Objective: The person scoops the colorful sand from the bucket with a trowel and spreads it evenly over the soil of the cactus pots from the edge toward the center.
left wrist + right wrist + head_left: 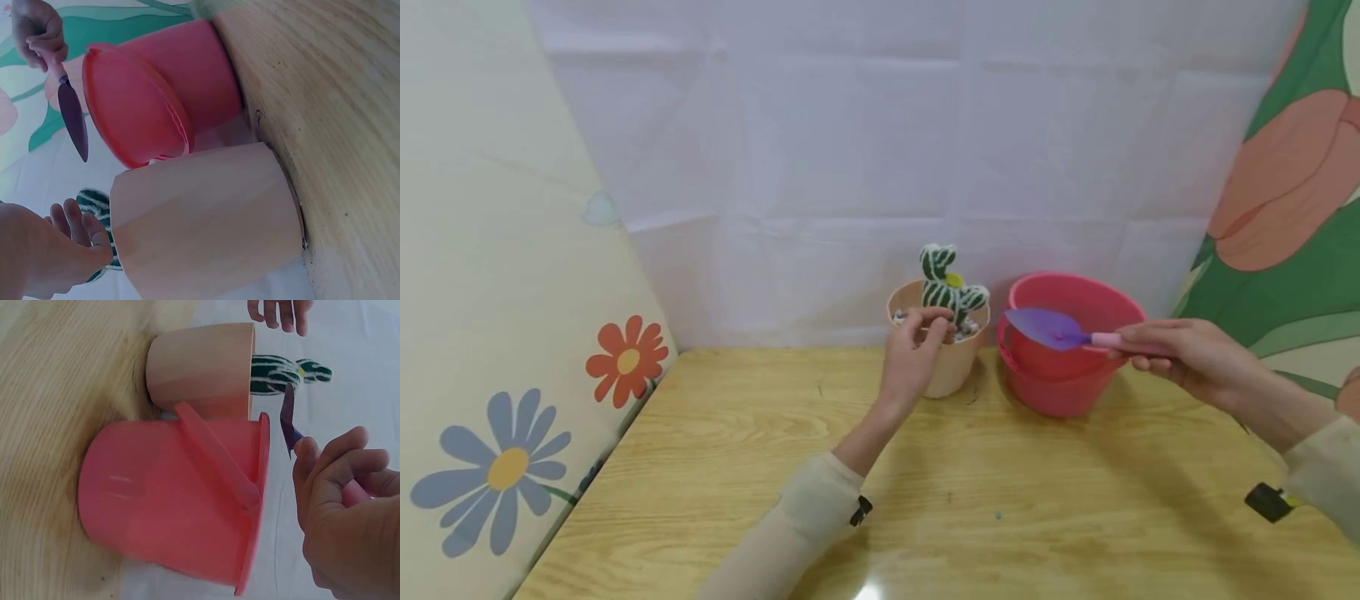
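Note:
A tan pot (pixel 953 372) holds small pebbles and a green cactus (pixel 937 293) with white stripes and a yellow spot, which looks knitted. Over the pot's near rim is my left hand (pixel 910 358), its fingers loosely bent beside the cactus with nothing in them. In the right wrist view, those fingers (pixel 287 314) are apart from the cactus. My right hand (pixel 1198 358) grips the pink handle of a small trowel (pixel 1047 328). Its purple blade points left, above the open top of a pink bucket (pixel 1060 387). The blade looks bare.
The bucket stands right of the pot, its handle (pixel 215 453) hanging down on the pot side. Both are on a wood-grain table (pixel 760 467) near its back edge. White cloth (pixel 820 150) hangs behind, with flower-print panels (pixel 505 333) at the sides.

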A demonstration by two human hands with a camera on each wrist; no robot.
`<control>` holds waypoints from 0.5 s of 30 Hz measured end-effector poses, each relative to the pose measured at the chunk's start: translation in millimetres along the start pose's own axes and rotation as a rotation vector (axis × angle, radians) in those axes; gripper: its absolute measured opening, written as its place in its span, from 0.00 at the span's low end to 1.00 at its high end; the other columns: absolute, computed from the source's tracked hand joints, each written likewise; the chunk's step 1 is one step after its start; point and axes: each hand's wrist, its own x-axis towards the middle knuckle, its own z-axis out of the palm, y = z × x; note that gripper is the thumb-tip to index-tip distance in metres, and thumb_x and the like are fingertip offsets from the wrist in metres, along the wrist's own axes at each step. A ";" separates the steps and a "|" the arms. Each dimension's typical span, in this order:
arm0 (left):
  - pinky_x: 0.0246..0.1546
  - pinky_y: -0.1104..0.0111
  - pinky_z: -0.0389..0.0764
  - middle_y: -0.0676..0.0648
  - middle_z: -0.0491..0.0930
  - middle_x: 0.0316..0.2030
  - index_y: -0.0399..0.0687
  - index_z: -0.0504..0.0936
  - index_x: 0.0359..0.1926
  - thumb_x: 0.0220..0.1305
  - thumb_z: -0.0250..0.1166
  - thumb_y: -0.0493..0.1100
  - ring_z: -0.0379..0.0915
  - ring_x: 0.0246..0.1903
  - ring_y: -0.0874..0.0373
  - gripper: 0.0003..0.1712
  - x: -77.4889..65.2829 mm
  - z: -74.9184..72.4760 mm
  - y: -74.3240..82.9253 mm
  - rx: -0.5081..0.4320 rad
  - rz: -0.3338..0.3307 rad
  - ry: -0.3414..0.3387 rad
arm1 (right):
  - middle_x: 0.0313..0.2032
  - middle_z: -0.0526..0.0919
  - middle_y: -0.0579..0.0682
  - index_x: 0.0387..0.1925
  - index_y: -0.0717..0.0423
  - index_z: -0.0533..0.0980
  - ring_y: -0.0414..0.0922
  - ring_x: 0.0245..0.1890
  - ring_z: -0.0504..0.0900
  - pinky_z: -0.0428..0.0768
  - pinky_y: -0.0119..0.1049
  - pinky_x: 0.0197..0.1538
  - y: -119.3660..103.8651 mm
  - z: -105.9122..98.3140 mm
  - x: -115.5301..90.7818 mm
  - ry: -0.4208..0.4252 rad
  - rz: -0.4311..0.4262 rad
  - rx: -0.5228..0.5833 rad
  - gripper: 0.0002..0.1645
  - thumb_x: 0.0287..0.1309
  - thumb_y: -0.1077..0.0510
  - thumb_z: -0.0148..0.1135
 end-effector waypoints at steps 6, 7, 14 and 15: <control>0.49 0.51 0.83 0.37 0.84 0.43 0.36 0.82 0.53 0.76 0.60 0.42 0.82 0.42 0.45 0.15 -6.7 8.2 -5.5 0.021 -0.020 -0.070 | 0.49 0.87 0.54 0.50 0.60 0.86 0.40 0.38 0.86 0.84 0.28 0.36 -3.8 -16.5 -2.9 -0.032 -0.048 0.048 0.14 0.74 0.65 0.56; 0.47 0.54 0.84 0.38 0.85 0.43 0.37 0.82 0.53 0.75 0.61 0.43 0.82 0.41 0.47 0.14 -8.0 9.7 -6.2 0.032 -0.028 -0.079 | 0.48 0.87 0.54 0.48 0.60 0.87 0.40 0.35 0.85 0.83 0.28 0.34 -4.7 -18.6 -3.0 -0.015 -0.046 0.050 0.13 0.74 0.65 0.57; 0.44 0.61 0.86 0.41 0.85 0.41 0.34 0.81 0.54 0.73 0.61 0.38 0.82 0.39 0.51 0.14 -13.0 21.8 -17.3 0.055 -0.034 -0.161 | 0.40 0.88 0.57 0.43 0.60 0.88 0.40 0.26 0.82 0.79 0.25 0.26 -8.6 -30.4 -3.1 0.060 -0.043 0.054 0.13 0.74 0.63 0.57; 0.43 0.62 0.86 0.41 0.85 0.42 0.34 0.81 0.54 0.73 0.61 0.38 0.82 0.40 0.49 0.14 -13.2 24.3 -19.1 0.060 -0.038 -0.174 | 0.40 0.88 0.57 0.43 0.60 0.87 0.39 0.26 0.82 0.79 0.25 0.26 -9.1 -32.0 -2.7 0.063 -0.046 0.038 0.13 0.74 0.63 0.56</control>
